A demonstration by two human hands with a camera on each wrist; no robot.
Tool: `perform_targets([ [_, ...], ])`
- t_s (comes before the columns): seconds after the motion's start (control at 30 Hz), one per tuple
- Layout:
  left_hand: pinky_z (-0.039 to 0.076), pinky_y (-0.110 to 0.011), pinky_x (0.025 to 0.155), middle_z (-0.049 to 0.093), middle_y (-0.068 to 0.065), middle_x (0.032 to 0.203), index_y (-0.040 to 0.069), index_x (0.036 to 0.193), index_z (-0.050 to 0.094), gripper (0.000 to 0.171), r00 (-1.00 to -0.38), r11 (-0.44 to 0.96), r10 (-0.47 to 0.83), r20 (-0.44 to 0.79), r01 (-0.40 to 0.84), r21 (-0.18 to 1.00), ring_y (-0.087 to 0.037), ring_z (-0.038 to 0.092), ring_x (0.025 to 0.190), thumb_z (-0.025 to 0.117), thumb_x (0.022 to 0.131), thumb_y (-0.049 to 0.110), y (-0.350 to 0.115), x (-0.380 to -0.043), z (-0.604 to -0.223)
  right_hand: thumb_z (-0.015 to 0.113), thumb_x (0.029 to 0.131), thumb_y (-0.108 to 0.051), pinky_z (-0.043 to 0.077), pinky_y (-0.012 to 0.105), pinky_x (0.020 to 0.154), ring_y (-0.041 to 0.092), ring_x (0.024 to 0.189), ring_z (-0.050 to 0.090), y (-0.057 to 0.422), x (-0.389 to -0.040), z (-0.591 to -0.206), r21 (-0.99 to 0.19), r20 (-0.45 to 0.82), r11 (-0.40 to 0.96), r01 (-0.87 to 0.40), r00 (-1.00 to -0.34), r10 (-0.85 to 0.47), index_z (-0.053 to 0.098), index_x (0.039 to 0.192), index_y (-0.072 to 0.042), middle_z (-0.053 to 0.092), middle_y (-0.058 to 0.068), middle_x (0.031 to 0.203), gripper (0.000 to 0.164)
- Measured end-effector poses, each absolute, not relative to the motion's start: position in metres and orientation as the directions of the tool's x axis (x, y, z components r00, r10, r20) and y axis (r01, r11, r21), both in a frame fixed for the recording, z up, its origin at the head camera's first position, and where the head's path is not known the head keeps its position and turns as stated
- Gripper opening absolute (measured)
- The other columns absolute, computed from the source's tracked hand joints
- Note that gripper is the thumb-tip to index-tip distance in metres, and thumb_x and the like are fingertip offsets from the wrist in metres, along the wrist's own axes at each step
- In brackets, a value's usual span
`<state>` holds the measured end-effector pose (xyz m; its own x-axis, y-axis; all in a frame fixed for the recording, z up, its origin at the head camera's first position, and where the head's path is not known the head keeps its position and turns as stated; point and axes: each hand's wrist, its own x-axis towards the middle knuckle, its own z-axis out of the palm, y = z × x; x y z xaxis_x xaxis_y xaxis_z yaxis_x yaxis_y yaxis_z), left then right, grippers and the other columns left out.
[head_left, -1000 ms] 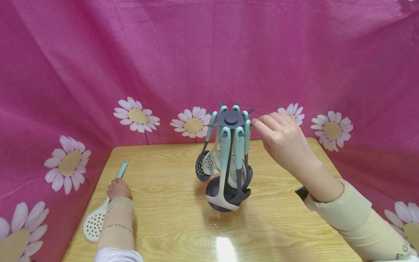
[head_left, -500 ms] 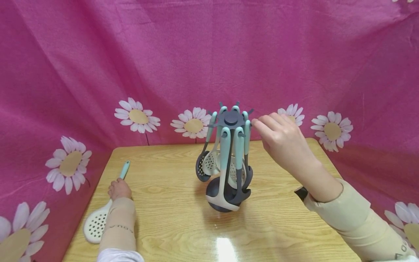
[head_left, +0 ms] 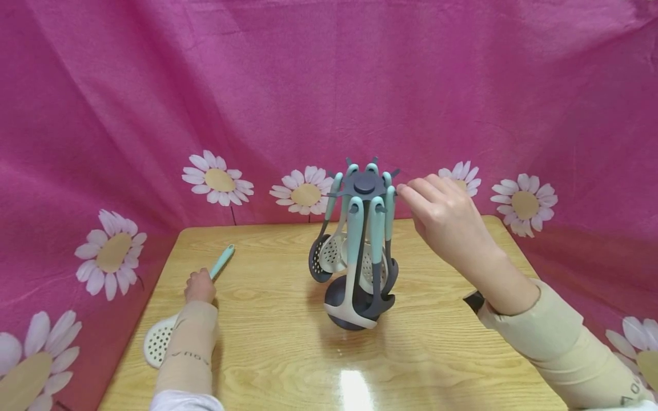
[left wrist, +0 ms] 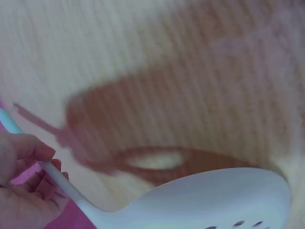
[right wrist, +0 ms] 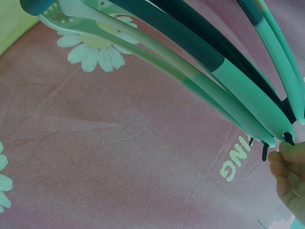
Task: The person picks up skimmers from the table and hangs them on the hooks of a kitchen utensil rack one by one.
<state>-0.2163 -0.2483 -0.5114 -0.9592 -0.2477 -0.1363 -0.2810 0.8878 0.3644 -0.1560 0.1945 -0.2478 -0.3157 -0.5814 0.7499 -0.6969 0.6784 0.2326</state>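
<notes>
At the left of the table, my left hand (head_left: pixel 200 286) grips a skimmer (head_left: pixel 156 343) with a white perforated head and a mint handle. In the left wrist view, thumb and fingers hold the skimmer (left wrist: pixel 200 200) by its neck, and its shadow falls apart from it on the wood. My right hand (head_left: pixel 446 216) is at the right side of a dark utensil rack (head_left: pixel 365 184). Its thumb and fingertips pinch a hook (right wrist: pixel 289 139) of the rack in the right wrist view. Mint-handled utensils hang all round, among them a white ladle (head_left: pixel 352 285).
The rack stands on a light wooden table (head_left: pixel 267 354), near its middle. Pink cloth (head_left: pixel 319 85) with printed daisies rises behind the table and at both sides. A dark perforated utensil (head_left: pixel 317 260) hangs on the rack's left side.
My left hand has moved right and slightly away with the skimmer, whose handle now leans further right. The right hand has stayed at the rack.
</notes>
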Motion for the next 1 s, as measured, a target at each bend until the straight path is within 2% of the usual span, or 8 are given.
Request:
perform_targets([
  [0.13,0.047,-0.056,0.069,0.048,-0.034,0.092,-0.016,0.097,0.047,0.02,-0.977,0.9,-0.184,-0.103,-0.21,0.383,-0.05,0.052,0.086,0.048,0.078,-0.007,-0.243,-0.222,-0.503,0.048,0.072,0.018,0.039,0.036,0.056,0.029,0.066,0.05,0.195,-0.157,-0.248,0.232,0.75,0.677,-0.699,-0.314,-0.582,0.059,0.089,0.004,0.056,0.013,0.075,0.025],
  [0.3,0.047,-0.052,0.066,0.053,-0.029,0.082,-0.012,0.089,0.048,0.012,-0.996,0.917,-0.087,-0.028,-0.091,0.388,-0.046,0.056,0.078,0.049,0.078,-0.008,-0.234,-0.232,-0.49,0.048,0.073,0.017,0.038,0.035,0.055,0.029,0.065,0.05,0.195,-0.157,-0.248,0.231,0.751,0.675,-0.701,-0.311,-0.582,0.059,0.089,0.003,0.055,0.012,0.073,0.024],
  [0.57,0.045,-0.047,0.068,0.053,-0.019,0.077,-0.008,0.091,0.049,0.019,-0.999,0.911,0.033,0.006,0.033,0.41,-0.033,0.054,0.074,0.057,0.075,-0.008,-0.217,-0.244,-0.461,0.05,0.071,0.018,0.038,0.036,0.055,0.029,0.065,0.05,0.194,-0.158,-0.248,0.219,0.76,0.667,-0.712,-0.305,-0.574,0.059,0.09,0.003,0.056,0.013,0.074,0.026],
  [0.77,0.043,-0.043,0.064,0.049,-0.012,0.072,-0.007,0.096,0.05,0.023,-0.992,0.878,0.11,0.054,0.123,0.462,-0.027,0.048,0.068,0.059,0.075,-0.008,-0.205,-0.245,-0.442,0.051,0.07,0.019,0.039,0.037,0.055,0.029,0.065,0.05,0.194,-0.158,-0.249,0.219,0.766,0.659,-0.72,-0.291,-0.573,0.059,0.09,0.004,0.056,0.013,0.073,0.026],
  [0.9,0.042,-0.038,0.06,0.047,-0.01,0.07,-0.006,0.103,0.049,0.029,-0.987,0.866,0.137,0.079,0.158,0.474,-0.024,0.047,0.065,0.059,0.076,-0.006,-0.196,-0.247,-0.431,0.05,0.072,0.017,0.039,0.036,0.056,0.029,0.066,0.05,0.195,-0.157,-0.249,0.22,0.755,0.667,-0.712,-0.309,-0.579,0.06,0.09,0.004,0.056,0.013,0.074,0.025],
  [1.0,0.038,-0.034,0.058,0.044,-0.008,0.07,-0.003,0.103,0.048,0.028,-0.982,0.851,0.158,0.106,0.19,0.49,-0.022,0.044,0.065,0.058,0.077,-0.006,-0.189,-0.247,-0.421,0.049,0.074,0.016,0.039,0.036,0.056,0.028,0.066,0.05,0.196,-0.157,-0.248,0.221,0.747,0.673,-0.706,-0.321,-0.582,0.06,0.09,0.003,0.057,0.012,0.075,0.024],
])
